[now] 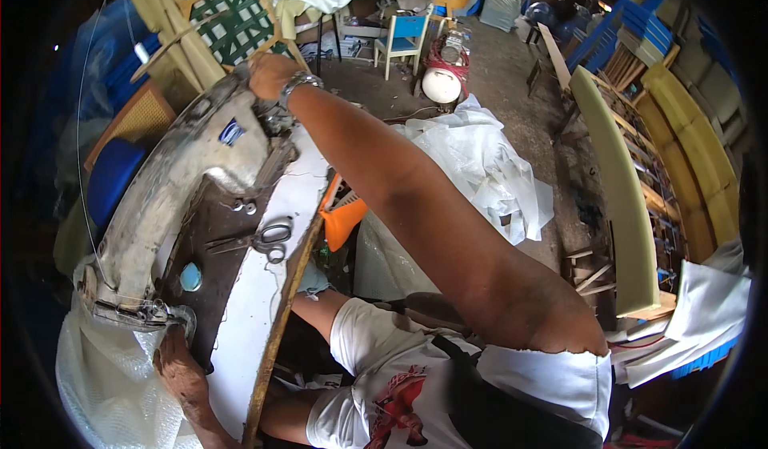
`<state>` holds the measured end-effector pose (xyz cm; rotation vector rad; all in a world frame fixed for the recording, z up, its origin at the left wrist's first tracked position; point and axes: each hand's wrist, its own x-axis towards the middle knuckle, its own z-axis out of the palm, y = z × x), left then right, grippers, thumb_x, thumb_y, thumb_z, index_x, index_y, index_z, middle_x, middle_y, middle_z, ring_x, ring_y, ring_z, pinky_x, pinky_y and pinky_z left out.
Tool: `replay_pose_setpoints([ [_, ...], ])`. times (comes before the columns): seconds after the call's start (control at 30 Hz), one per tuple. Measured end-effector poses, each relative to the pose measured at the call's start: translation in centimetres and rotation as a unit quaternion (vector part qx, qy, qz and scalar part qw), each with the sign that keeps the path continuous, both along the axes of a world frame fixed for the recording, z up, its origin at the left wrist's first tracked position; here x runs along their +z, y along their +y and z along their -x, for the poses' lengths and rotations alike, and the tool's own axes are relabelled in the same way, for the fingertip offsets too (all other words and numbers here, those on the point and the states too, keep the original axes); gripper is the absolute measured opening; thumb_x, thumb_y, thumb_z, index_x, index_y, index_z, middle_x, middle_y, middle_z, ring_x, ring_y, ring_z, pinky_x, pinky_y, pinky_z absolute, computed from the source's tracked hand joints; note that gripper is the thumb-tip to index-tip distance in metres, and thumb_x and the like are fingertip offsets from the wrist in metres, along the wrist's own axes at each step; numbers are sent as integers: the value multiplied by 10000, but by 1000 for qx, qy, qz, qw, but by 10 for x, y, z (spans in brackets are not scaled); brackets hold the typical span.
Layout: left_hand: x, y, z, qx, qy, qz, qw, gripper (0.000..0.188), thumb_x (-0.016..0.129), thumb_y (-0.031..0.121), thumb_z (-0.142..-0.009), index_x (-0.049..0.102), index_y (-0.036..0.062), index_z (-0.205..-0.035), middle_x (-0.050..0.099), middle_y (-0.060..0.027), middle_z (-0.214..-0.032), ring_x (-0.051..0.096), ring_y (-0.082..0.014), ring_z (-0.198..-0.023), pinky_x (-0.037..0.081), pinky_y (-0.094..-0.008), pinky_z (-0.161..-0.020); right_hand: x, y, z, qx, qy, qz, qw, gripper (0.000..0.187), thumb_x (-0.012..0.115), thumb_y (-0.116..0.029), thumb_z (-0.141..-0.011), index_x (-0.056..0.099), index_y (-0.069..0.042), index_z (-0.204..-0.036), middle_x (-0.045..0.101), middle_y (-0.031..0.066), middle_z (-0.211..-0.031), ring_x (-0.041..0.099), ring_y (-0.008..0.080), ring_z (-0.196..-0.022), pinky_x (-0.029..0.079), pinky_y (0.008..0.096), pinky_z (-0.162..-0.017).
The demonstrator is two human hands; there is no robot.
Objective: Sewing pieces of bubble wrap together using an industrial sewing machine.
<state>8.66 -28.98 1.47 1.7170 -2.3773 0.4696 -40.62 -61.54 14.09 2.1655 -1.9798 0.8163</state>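
Sewing machine (164, 181), nine o'clock. Right hand (270, 77), eleven o'clock, at its far end; left hand (180, 369), eight o'clock, near its stitching head (134, 313). Finger closure, both: cannot tell. Advised: fingertips clear of that head.

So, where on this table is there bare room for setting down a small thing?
On the white strip, below the scissors in the picture, beside the wooden edge; also a small dark patch between scissors and turquoise disc. Crowded: the sewing machine's end by the left hand.
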Motion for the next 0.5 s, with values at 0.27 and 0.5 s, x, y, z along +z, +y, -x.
replay_pose_setpoints([
  [0.27,10,117,-12,78,15,123,989,222,693,152,-967,701,48,-1162,719,-146,-1127,657,-382,-1044,517,-506,-942,-11,173,56,271,-52,31,961,390,514,-288,-1065,665,23,-1245,679,176,-1227,666,330,-1113,568,395,-944],
  [0.5,-8,210,-110,435,69,74,895,664,704,485,-945,600,-5,-1381,619,-285,-1342,577,-467,-1238,470,-543,-1044,-85,296,-32,522,-170,-481,683,369,630,-253,-1069,649,34,-1301,748,124,-1200,706,178,-1117,566,326,-939],
])
